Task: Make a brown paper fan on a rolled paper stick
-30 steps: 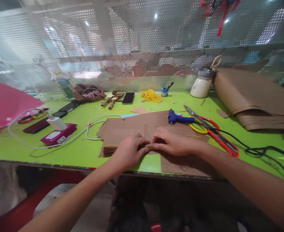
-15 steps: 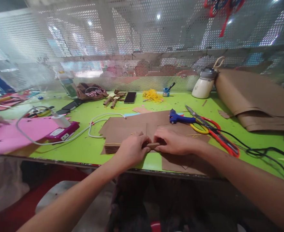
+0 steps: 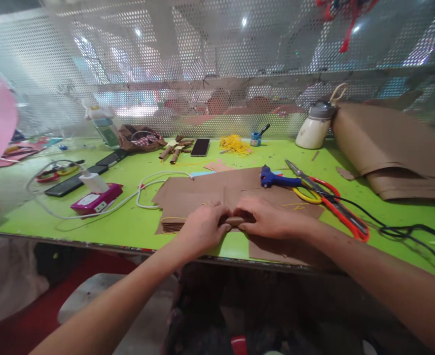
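Between the fingertips of both hands is a small folded or rolled piece of brown paper (image 3: pixel 235 221). My left hand (image 3: pixel 206 224) pinches its left end, and my right hand (image 3: pixel 264 217) pinches the right end. Both hands are closed, close together over the near edge of a large brown paper sheet (image 3: pixel 188 190). Left of my left hand lies a stack of brown paper pieces (image 3: pixel 173 224) with yellow string across its top. Another brown sheet (image 3: pixel 269 250) lies under my right forearm. Some fingertips are hidden behind the knuckles.
Right of my hands lie a blue glue gun (image 3: pixel 280 180), scissors (image 3: pixel 313 187) and a red-orange cutter (image 3: pixel 350 222). A purple power adapter (image 3: pixel 97 198) with a white cable is at left. Behind stand a phone (image 3: pixel 200 147), yellow string (image 3: pixel 234 144) and a white bottle (image 3: pixel 311 129).
The pink sheet at the left has been lifted off the table, uncovering a dark phone-like slab beside the adapter. My hands keep nearly the same place and the same pinch on the brown paper.
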Motion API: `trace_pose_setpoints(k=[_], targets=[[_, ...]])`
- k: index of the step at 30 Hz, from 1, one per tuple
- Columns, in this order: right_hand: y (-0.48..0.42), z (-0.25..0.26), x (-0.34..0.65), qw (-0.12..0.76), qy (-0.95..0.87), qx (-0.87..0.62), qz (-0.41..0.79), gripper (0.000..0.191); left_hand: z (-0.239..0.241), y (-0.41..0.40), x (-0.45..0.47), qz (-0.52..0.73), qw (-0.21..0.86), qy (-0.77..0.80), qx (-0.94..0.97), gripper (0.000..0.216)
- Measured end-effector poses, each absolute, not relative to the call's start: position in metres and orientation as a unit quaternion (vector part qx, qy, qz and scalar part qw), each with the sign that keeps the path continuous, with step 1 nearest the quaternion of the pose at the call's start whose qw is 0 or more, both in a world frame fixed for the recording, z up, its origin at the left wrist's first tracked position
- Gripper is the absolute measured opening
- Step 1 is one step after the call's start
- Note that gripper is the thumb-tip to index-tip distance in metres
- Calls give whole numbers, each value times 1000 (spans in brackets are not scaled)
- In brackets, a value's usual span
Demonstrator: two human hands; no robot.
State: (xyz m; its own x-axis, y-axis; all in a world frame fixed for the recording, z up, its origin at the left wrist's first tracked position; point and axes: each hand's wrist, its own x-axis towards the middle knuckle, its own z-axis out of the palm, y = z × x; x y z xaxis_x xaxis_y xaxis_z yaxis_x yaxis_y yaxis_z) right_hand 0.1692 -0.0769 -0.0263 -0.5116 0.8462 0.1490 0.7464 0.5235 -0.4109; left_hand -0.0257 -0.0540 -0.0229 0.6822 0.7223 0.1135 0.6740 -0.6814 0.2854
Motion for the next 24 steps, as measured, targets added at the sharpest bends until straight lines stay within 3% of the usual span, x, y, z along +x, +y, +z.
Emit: trace_pose_setpoints(k=[8, 14, 24], targets=[[-77, -17, 171, 164, -846, -463, 210, 13, -19, -48, -25, 100, 135, 374, 912, 16], [-75, -19, 175, 171, -851, -471, 155, 16, -19, -43, -29, 122, 151, 368, 909, 12], [-79, -21, 180, 187, -856, -464, 126, 18, -22, -43, -32, 119, 91, 325, 934, 31]])
